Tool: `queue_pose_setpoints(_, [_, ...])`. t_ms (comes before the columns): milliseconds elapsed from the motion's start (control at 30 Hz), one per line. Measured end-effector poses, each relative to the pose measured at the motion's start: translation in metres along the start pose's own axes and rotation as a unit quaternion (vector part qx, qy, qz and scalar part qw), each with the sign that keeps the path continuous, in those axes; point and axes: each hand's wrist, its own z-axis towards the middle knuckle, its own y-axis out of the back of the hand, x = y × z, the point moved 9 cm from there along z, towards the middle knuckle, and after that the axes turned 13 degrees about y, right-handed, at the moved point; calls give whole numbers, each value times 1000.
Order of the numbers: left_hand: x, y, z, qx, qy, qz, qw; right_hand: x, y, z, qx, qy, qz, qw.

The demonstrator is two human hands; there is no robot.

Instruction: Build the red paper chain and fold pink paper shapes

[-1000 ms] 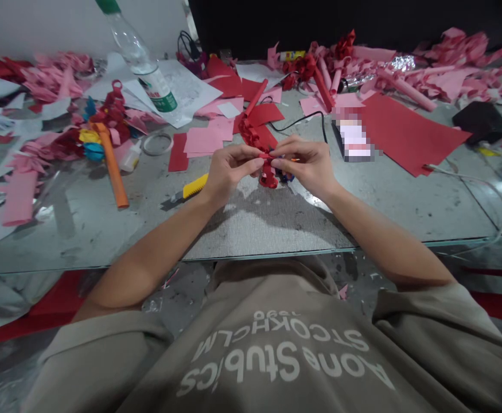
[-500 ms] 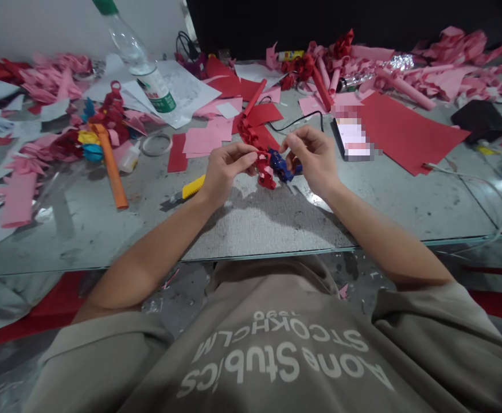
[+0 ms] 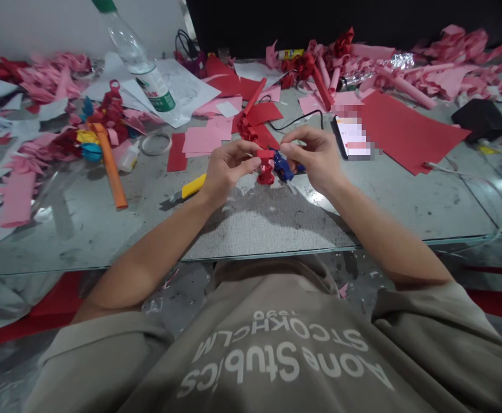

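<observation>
A curled red paper piece (image 3: 266, 174) with glimpses of pink stays pinched between the thumb and fingers of my left hand (image 3: 227, 172). Its flat upper edge faces my right hand (image 3: 313, 158). The thumb and forefinger of that hand come together just beside the red paper; what lies between their tips, if anything, I cannot make out. Right below those fingertips is a glossy dark blue object (image 3: 282, 167), of a kind I cannot tell. A yellow-handled utility knife (image 3: 193, 186) lies on the table by my left wrist.
An orange paper tube (image 3: 112, 172), a roll of tape (image 3: 156, 144) and a water bottle (image 3: 154, 86) are on the left. Behind my hands lie red and pink paper sheets (image 3: 203, 141). A phone (image 3: 349, 137), a large red sheet (image 3: 409, 129) and a black box (image 3: 483, 121) are on the right.
The red paper has turned, showing a flatter upper edge. My right fingertips have moved slightly up and left, away from the blue object.
</observation>
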Motion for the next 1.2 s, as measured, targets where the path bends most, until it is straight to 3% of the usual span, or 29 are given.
queue_pose_setpoints(333, [-7,-6,-5,15,-21,105,994,9,-17,-4,110,3,-32,993])
queue_pose_setpoints(633, [-9,-8,-4,28,-45,147,988,9,-18,-6,128,-13,-36,991])
queue_pose_setpoints(833, [-12,-7,-5,30,-69,186,980,-6,-23,-10,92,-57,31,994])
queue_pose_setpoints(1000, [-9,-7,-4,34,-65,182,981,-18,-7,-7,7,-88,48,995])
queue_pose_setpoints(1200, [-8,-6,-3,19,-32,139,990,-15,-1,-2,-3,-110,78,991])
